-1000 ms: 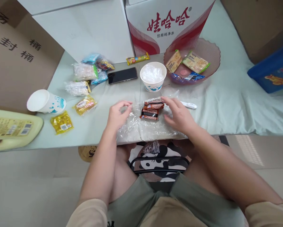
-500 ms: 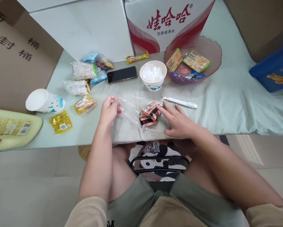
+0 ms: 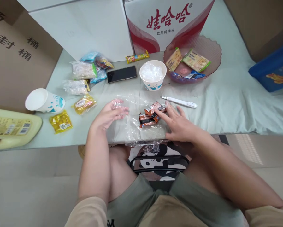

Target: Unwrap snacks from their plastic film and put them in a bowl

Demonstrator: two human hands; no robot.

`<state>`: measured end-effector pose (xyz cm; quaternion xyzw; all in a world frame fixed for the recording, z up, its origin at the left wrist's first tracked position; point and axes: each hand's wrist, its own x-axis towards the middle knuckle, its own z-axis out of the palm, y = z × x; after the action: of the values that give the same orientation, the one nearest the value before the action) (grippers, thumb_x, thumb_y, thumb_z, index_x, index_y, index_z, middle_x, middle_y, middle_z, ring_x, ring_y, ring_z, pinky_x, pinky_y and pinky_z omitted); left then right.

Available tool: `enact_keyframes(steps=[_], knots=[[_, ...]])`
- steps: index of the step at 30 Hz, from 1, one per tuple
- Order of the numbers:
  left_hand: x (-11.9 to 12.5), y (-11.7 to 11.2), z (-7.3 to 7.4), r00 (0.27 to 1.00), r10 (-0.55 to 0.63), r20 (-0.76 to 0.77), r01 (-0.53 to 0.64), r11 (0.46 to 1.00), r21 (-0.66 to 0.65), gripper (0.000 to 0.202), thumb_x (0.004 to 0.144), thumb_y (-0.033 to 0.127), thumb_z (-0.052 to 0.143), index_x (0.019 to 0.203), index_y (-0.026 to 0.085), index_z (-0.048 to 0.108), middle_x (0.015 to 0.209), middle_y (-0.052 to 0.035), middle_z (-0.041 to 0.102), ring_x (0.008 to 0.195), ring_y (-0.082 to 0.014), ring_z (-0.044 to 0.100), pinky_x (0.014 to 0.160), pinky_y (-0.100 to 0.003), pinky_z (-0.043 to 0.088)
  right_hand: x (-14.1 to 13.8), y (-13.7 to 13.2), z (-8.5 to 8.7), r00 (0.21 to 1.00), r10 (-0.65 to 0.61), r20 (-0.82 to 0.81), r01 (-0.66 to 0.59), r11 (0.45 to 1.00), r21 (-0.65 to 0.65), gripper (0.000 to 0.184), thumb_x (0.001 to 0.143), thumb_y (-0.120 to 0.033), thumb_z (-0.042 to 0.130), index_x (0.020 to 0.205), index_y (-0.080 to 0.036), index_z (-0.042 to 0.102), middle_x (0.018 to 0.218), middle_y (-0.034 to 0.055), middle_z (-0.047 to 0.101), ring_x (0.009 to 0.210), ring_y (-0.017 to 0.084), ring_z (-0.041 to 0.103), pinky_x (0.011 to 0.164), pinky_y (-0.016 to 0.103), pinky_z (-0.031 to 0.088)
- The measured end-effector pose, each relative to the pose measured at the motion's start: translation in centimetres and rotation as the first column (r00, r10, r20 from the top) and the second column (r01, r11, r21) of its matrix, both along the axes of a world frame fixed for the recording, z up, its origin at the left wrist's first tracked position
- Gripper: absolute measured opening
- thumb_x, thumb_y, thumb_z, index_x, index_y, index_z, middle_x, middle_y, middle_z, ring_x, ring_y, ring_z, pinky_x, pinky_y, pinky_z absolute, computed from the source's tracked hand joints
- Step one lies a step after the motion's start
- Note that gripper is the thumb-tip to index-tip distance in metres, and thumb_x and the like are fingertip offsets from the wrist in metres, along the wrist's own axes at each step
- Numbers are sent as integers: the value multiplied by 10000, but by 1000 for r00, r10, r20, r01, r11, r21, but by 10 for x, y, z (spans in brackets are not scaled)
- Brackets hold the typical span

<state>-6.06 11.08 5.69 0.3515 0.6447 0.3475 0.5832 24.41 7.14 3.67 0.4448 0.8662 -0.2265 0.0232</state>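
Note:
A clear plastic bag (image 3: 134, 126) lies flat at the table's near edge with a few brown and orange snack packets (image 3: 149, 116) inside it. My right hand (image 3: 178, 124) rests flat on the bag, fingers spread, its forefinger touching the packets. My left hand (image 3: 108, 116) is at the bag's left edge, fingers stretched out, with a bit of the clear plastic gathered at the fingertips.
A white pen-like stick (image 3: 179, 101) lies just beyond my right hand. Behind it stand a paper bowl (image 3: 153, 75), a phone (image 3: 121, 74), a pink dish of snacks (image 3: 193, 61), loose snack packets (image 3: 84, 104), a tipped paper cup (image 3: 44, 101) and cardboard boxes (image 3: 169, 22).
My left hand lifted the bag's left edge, then moved right and lowered with fingers stretched out. My right hand slid toward me and flattened; the packets shifted slightly inside the bag.

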Motion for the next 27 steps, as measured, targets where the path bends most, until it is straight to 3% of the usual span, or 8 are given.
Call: enact_keyframes(steps=[4, 7, 12, 15, 19, 21, 25, 27], knots=[[-6, 2, -1, 984, 126, -126, -124, 992, 22, 156, 709, 197, 769, 807, 123, 672, 788, -96, 736, 645, -139, 690, 527, -180, 507, -2, 1, 3, 999, -24, 27, 24, 1000, -2, 1070, 789, -256, 710, 1691, -262, 134, 1729, 229, 46, 1605, 444, -8, 1226, 696, 171], [-8, 6, -1, 960, 260, -99, -250, 962, 106, 90, 757, 208, 698, 784, 128, 668, 755, -70, 710, 575, -104, 637, 473, -163, 462, -2, 3, 1, 999, -23, 28, 23, 1000, -6, 1104, 757, -233, 733, 1689, -267, 144, 1725, 235, 72, 1603, 449, 20, 1227, 697, 170], [4, 8, -6, 951, 295, -90, -279, 947, 161, 66, 790, 223, 631, 796, 157, 628, 635, -6, 609, 402, -49, 387, 356, -172, 194, -1, -7, 1, 1000, -11, -26, 12, 999, 41, 1056, 740, -232, 758, 1665, -274, 248, 1709, 244, 163, 1582, 486, 130, 1182, 736, 220], [13, 11, -14, 952, 259, -166, -230, 957, 177, 70, 851, 230, 558, 819, 184, 600, 554, 21, 538, 385, -66, 317, 370, -193, 145, -2, -18, 7, 978, 0, -208, 43, 979, 199, 711, 846, -240, 665, 1528, -298, 475, 1672, 192, 318, 1517, 424, 364, 1151, 716, 285], [18, 15, -22, 937, 218, -273, -154, 959, 237, 121, 904, 210, 487, 827, 197, 580, 511, 44, 461, 413, -91, 312, 413, -206, 189, -1, -8, 3, 828, -121, -548, 378, 842, 385, 270, 931, -197, 529, 1167, -234, 655, 1305, 119, 681, 1221, 264, 644, 1068, 504, 463], [17, 16, -25, 923, 197, -329, -103, 954, 282, 131, 916, 226, 496, 826, 195, 585, 512, 45, 447, 447, -100, 339, 448, -203, 231, 1, 11, -5, 771, -139, -622, 449, 812, 374, 309, 903, -224, 559, 1203, -204, 628, 1258, 137, 687, 1190, 269, 645, 1023, 463, 507], [17, 18, -30, 927, 148, -344, -24, 941, 339, 133, 916, 276, 547, 833, 192, 608, 550, 44, 439, 500, -106, 383, 499, -204, 291, -4, 50, -19, 779, -187, -599, 413, 871, 265, 594, 847, -310, 599, 1414, -162, 506, 1417, 179, 600, 1313, 330, 557, 1115, 524, 447], [18, 18, -31, 932, 135, -336, -3, 931, 365, 128, 903, 284, 577, 822, 193, 614, 580, 40, 440, 520, -105, 393, 516, -208, 311, -13, 62, -20, 794, -259, -550, 415, 892, 178, 607, 853, -313, 580, 1435, -159, 500, 1327, 171, 655, 1244, 332, 589, 1092, 520, 447]])
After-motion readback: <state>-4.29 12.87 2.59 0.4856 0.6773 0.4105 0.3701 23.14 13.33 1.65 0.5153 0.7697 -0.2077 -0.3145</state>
